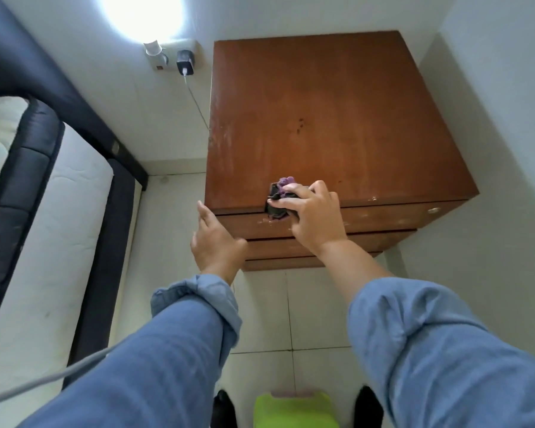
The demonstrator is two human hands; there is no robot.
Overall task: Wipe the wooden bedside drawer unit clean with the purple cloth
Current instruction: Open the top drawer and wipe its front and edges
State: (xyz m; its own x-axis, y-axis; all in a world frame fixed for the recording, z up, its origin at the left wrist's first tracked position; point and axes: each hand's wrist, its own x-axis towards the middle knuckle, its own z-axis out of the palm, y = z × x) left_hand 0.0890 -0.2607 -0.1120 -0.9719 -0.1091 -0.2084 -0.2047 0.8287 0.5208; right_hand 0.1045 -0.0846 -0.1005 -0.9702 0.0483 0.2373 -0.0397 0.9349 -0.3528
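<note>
— Two hands are in view, both near the centre of the frame. Which one has the rag?

— Right hand (311, 213). Its fingers are curled down over a bunched purple cloth with dark folds (281, 197), gripping it and pressing it against the front edge of the reddish-brown wooden bedside drawer unit (331, 118). The cloth spills over the lip onto the top drawer front.

— And the other?

— Left hand (215, 242) holds nothing. It is flat and fairly wide, fingers straight, resting against the unit's front left corner, with the thumb on the drawer fronts.

— What does the top look like?

— Pale smears run down its left side, and a few small dark spots sit near the middle. White flecks show along the top drawer front, and a round metal knob (433, 210) sits at its right end.

— Anything else around?

— Rolled blue sleeves (198, 307) at the bottom. A white wall socket with a black charger plugged in (184, 61) sits upper left of the unit, under a bright glare. A white mattress in a dark frame (59, 242) fills the left side, and a lime-green plastic object (294, 410) lies at the bottom edge on the tiled floor (318, 310).
</note>
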